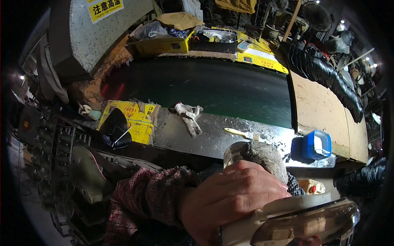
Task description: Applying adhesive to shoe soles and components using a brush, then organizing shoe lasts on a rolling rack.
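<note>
Here, left hand (230, 197) clamped over a clear, white-rimmed glass lamp cover (303, 223), right gloved hand (266, 158) only partly seen, grip impossible to tell. Probably heavy, slick, fragile; best held by the white rim

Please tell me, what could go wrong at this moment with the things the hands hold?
1. The left hand holds a clear, glossy piece bare; it might slip.
2. The right hand in a grey glove presses a clear jar close over the metal ledge, where a brush and blue container could be knocked.
</note>
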